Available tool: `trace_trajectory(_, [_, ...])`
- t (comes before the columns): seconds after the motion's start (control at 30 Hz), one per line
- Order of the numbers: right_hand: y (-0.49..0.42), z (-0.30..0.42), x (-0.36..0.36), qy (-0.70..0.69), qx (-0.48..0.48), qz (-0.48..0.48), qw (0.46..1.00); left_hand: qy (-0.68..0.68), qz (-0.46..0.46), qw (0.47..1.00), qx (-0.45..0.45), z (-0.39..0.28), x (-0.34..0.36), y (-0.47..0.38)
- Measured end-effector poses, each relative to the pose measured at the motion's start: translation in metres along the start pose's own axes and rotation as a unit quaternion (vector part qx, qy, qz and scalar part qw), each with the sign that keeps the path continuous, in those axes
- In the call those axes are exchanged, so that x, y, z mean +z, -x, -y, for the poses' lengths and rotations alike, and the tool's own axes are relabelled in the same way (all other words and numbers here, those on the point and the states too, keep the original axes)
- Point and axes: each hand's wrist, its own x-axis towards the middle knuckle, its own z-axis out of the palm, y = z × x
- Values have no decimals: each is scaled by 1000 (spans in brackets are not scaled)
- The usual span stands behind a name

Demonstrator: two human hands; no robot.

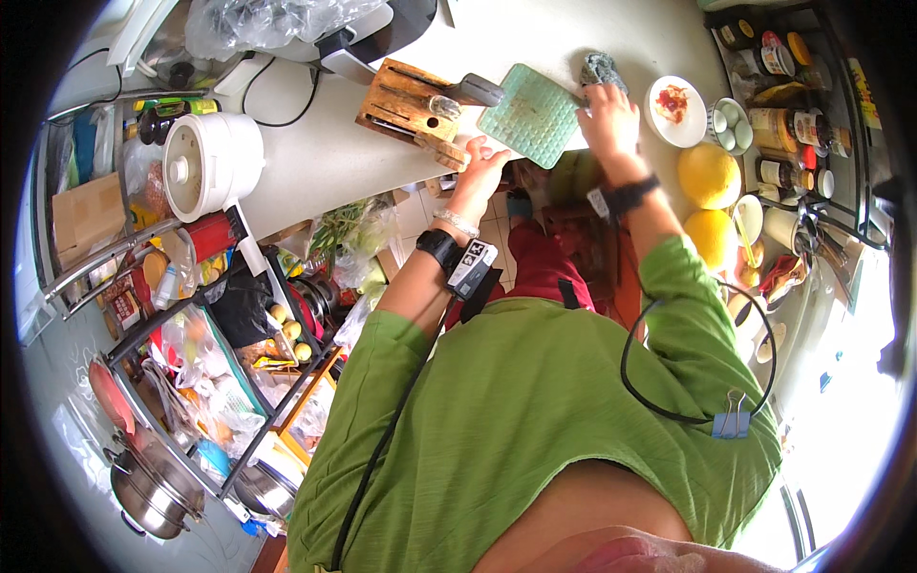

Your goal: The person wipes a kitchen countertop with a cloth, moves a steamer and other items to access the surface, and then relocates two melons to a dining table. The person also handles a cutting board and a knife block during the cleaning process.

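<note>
My left hand [481, 174] is at the counter's front edge, fingers spread, just beside a wooden knife block [412, 104] that lies on its side. Whether its fingers touch the block is not clear. A black-handled tool [476, 90] sticks out of the block. To its right lies a green textured mat [537, 114], its near corner over the edge. My right hand [610, 122] is at the mat's right side, its fingertips against a crumpled dark grey cloth [602, 70]; its grip is partly hidden.
At the right stand a white plate with red food [675, 112], a bowl of eggs [729, 126], yellow round fruits [708, 176] and a rack of jars [781, 129]. A white electric cooker [211, 166] stands at the left, above crowded shelves. A black appliance [401, 29] is at the back.
</note>
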Motion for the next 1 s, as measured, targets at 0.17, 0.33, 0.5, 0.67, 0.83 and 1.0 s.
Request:
trace_trajectory(0.17, [72, 18, 15, -228, 322, 156, 906, 7, 12, 1000, -11, -12, 1, -2])
trace_trajectory(0.33, [87, 33, 37, -604, 443, 209, 628, -46, 74, 995, -53, -29, -1, 2])
trace_trajectory(0.5, [88, 25, 40, -635, 383, 208, 638, -68, 92, 990, -81, -16, 1, 12])
trace_trajectory(0.67, [110, 18, 30, -686, 348, 231, 596, -18, 94, 992, -78, 12, -7, 48])
trace_trajectory(0.83, [138, 19, 9, -686, 349, 261, 583, 26, 100, 993, -53, 58, -60, 120])
trace_trajectory(1.0, [166, 34, -15, -665, 291, 291, 623, 104, -42, 990, -88, 130, -130, 228])
